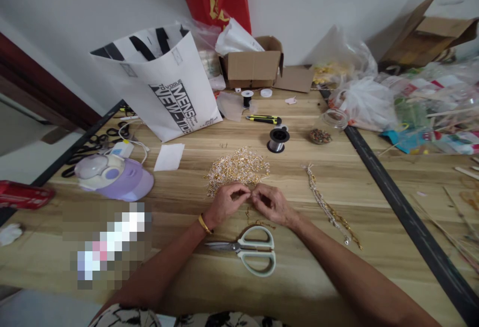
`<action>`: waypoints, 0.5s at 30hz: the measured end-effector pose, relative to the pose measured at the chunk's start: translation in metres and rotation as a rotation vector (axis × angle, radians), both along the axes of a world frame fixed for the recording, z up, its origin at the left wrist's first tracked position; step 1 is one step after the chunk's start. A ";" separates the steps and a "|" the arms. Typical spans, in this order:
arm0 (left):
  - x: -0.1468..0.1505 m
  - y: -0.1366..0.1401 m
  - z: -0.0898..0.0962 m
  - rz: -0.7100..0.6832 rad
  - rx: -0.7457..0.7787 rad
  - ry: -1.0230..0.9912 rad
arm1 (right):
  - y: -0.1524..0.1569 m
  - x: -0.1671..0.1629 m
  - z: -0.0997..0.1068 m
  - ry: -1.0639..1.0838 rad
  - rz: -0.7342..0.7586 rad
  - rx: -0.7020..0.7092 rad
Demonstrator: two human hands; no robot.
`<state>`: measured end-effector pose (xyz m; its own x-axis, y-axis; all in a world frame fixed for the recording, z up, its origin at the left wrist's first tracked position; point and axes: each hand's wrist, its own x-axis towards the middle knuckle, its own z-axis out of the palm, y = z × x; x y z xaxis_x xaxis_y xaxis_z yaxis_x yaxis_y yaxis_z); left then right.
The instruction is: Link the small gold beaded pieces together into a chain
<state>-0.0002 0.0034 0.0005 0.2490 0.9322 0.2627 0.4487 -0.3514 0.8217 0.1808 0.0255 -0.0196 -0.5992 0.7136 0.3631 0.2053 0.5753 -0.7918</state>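
My left hand (pixel 227 202), with a gold bracelet (pixel 204 224) at the wrist, is closed in a pinch. My right hand (pixel 274 204) is pinched too, its fingertips meeting those of the left. What they grip is too small to make out. A thin gold chain (pixel 258 223) trails on the table just below the fingers; whether it is held is unclear. Right beyond my hands spreads a heap of gold and clear beaded chains (pixel 239 165). Scissors with pale green handles (pixel 258 251) lie nearer to me, blades pointing left.
Silver and gold chains (pixel 325 205) lie to the right. Behind the heap are a wire spool (pixel 278 140), a utility knife (pixel 264 119) and a glass jar of beads (pixel 322 132). At left stand a purple-and-white bottle (pixel 127 180) and a white bag (pixel 168 82). Plastic bags (pixel 368 102) crowd the far right.
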 end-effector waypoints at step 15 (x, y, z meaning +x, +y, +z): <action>0.000 0.000 -0.001 -0.010 0.012 -0.005 | 0.000 0.000 0.000 -0.005 -0.015 -0.005</action>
<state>-0.0003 0.0035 -0.0001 0.2569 0.9266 0.2746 0.4412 -0.3653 0.8197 0.1806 0.0259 -0.0201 -0.5900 0.7245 0.3563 0.2183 0.5681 -0.7935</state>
